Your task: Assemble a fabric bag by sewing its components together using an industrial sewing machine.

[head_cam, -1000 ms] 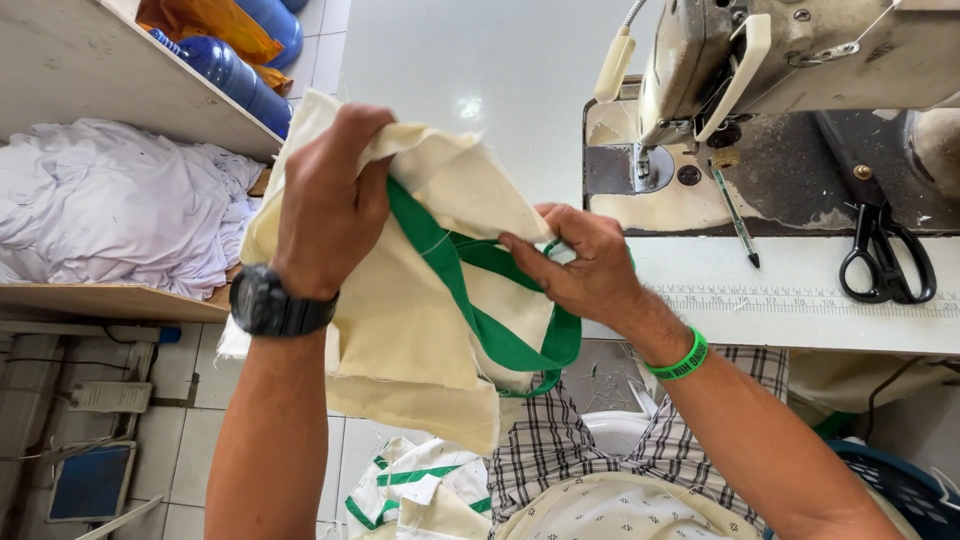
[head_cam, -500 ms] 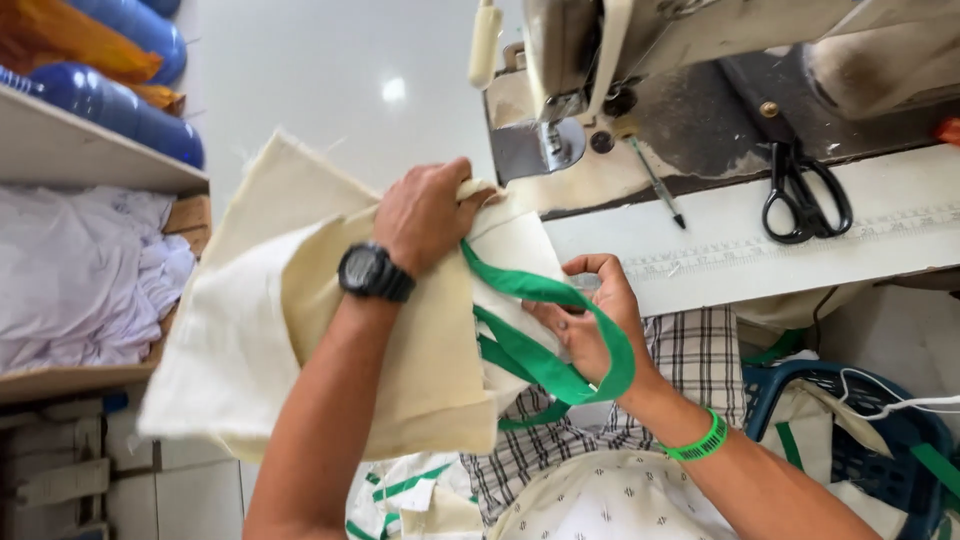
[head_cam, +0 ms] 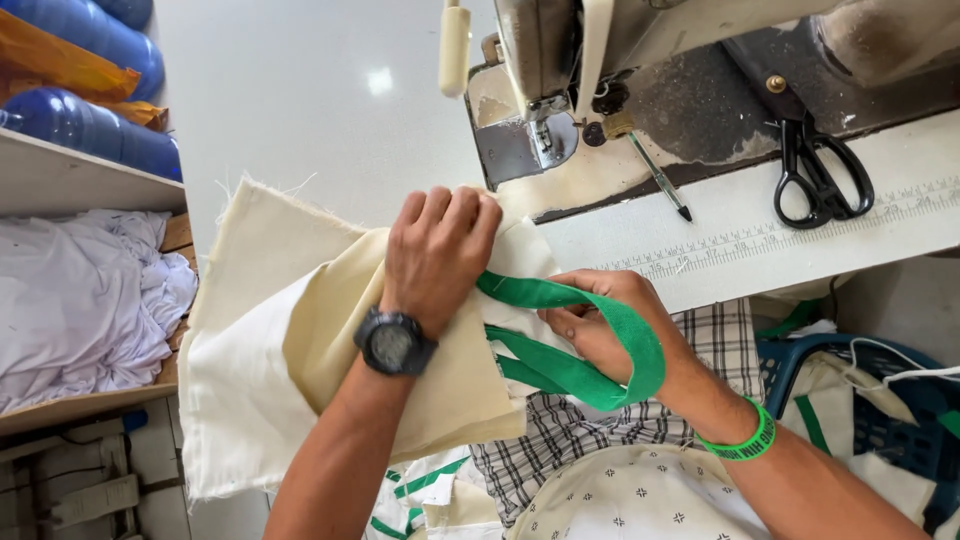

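- At the bottom edge of the frame sits a lap in checked cloth (head_cam: 560, 440), with a cream dotted cloth (head_cam: 640, 500) low at centre-right and cream pieces with green stripes (head_cam: 420, 490) just left of it.
- The right hand (head_cam: 600, 320), right of centre, is curled shut with a green strap loop (head_cam: 600, 350) wrapped over its back and palm; a green wristband (head_cam: 745, 440) circles that wrist.
- The left hand (head_cam: 435, 255), at centre, lies palm-down with fingers together, pressing on the cream fabric bag (head_cam: 300, 340); a black wristwatch (head_cam: 393, 342) sits on that wrist.
- The bag spreads from the centre to the lower left of the frame, its upper-left edge frayed; the green strap leaves it at the right side, where the two hands nearly meet.
- At the lower right, a blue basket (head_cam: 880, 400) holds more cream and green pieces.
- At the left, a wooden shelf (head_cam: 90, 400) carries a heap of white cloth (head_cam: 80, 300).
- In the upper right, the white worktop (head_cam: 760, 250) bears a printed ruler strip, black scissors (head_cam: 820, 175) and a pen (head_cam: 660, 180).
- A sewing machine (head_cam: 620, 60) fills the top centre and right, its needle end just above the left hand.
- In the upper left corner, blue bottles (head_cam: 90, 130) and an orange bag (head_cam: 60, 60) lie on the shelf's upper board.
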